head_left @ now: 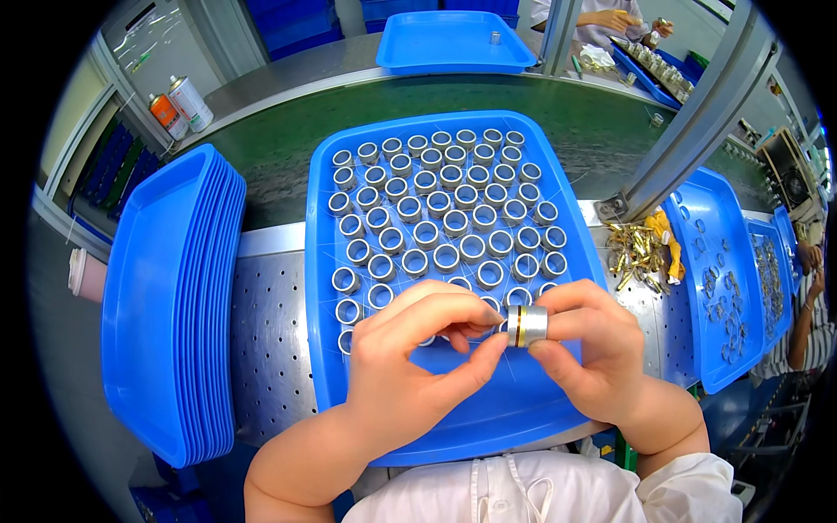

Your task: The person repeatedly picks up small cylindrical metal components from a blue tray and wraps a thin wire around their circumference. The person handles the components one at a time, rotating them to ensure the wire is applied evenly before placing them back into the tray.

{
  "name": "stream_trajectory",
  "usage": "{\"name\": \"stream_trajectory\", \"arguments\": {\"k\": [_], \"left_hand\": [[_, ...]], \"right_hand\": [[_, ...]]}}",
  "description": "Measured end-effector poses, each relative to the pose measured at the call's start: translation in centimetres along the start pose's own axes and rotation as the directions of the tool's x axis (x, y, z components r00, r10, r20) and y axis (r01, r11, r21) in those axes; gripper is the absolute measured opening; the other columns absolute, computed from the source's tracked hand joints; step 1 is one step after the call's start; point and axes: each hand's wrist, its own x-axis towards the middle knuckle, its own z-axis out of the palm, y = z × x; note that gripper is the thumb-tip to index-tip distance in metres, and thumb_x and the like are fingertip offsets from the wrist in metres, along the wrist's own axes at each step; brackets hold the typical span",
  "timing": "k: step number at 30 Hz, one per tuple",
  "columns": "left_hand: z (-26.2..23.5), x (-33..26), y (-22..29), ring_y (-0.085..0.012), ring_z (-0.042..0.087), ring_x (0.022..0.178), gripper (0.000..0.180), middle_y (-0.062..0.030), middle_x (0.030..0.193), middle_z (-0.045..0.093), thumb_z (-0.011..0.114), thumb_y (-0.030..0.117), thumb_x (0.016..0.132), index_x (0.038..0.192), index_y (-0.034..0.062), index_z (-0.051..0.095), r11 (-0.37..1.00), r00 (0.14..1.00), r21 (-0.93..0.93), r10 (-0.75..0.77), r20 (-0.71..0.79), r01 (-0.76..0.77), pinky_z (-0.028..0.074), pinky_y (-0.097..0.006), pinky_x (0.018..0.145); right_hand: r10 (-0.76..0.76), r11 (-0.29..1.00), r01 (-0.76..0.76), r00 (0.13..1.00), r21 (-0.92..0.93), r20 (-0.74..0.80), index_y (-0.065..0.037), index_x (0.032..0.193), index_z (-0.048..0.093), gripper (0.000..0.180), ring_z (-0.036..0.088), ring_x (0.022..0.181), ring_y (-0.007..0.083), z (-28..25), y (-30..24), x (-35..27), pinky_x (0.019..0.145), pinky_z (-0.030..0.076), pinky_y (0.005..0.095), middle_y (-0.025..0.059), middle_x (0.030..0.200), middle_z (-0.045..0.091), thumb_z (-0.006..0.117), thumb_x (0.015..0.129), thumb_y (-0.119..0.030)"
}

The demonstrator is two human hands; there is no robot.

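Observation:
Over the near part of a large blue tray [558, 183], my right hand [597, 349] holds a short silver metal cylinder [534, 324] sideways between thumb and fingers. A brass-coloured band runs around it near its left end. My left hand [423, 349] is closed in a pinch at that end, thumb and fingertip close together and touching it. Whatever small part sits between those fingertips is too small to name. Several rows of upright metal rings [455, 223] fill the tray; thin wire-like strands show among them. My hands hide some of the nearest rings.
Nested blue trays [174, 305] stand at left, near two spray cans [179, 109]. A green conveyor belt [270, 131] runs behind. Right of the tray are a metal post [697, 113], brass-coloured parts [635, 253] and a tray of small rings [711, 209]. A co-worker's hands [615, 19] work beyond.

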Motion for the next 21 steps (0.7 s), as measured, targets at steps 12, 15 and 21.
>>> {"name": "stream_trajectory", "arguments": {"k": [12, 15, 21], "left_hand": [[0.0, 0.05, 0.34, -0.0232, 0.063, 0.066, 0.021, -0.0108, 0.074, 0.064, 0.077, -0.001, 0.059, 0.076, 0.0001, 0.065, 0.759, 0.871, 0.477, 0.491, 0.028, -0.443, 0.051, -0.028, 0.058], [0.06, -0.13, 0.38, -0.0236, 0.062, 0.065, 0.022, -0.0103, 0.073, 0.062, 0.077, -0.002, 0.058, 0.076, -0.0002, 0.065, 0.718, 0.86, 0.524, 0.508, 0.054, -0.458, 0.051, -0.029, 0.056], [0.28, -0.04, 0.41, -0.0238, 0.061, 0.063, 0.022, -0.0096, 0.07, 0.059, 0.074, -0.005, 0.055, 0.072, 0.0006, 0.062, 0.745, 0.88, 0.517, 0.474, 0.035, -0.422, 0.05, -0.03, 0.055]], "right_hand": [[-0.282, 0.898, 0.279, 0.958, -0.341, 0.04, -0.001, 0.082, 0.063, 0.026, 0.056, 0.063, 0.0214, -0.06, -0.46, 0.35, 0.052, 0.044, 0.0284, 0.0129, 0.087, 0.056, 0.076, 0.059, -0.002], [-0.307, 0.881, 0.304, 0.95, -0.363, 0.052, -0.001, 0.083, 0.064, 0.027, 0.056, 0.063, 0.0216, 0.0, -0.42, 0.31, 0.051, 0.043, 0.0282, 0.013, 0.087, 0.056, 0.076, 0.059, -0.003], [-0.32, 0.876, 0.325, 0.944, -0.356, 0.075, -0.001, 0.083, 0.064, 0.027, 0.055, 0.062, 0.0214, 0.13, -0.45, 0.3, 0.052, 0.043, 0.0282, 0.0122, 0.085, 0.056, 0.076, 0.06, -0.004]]}}
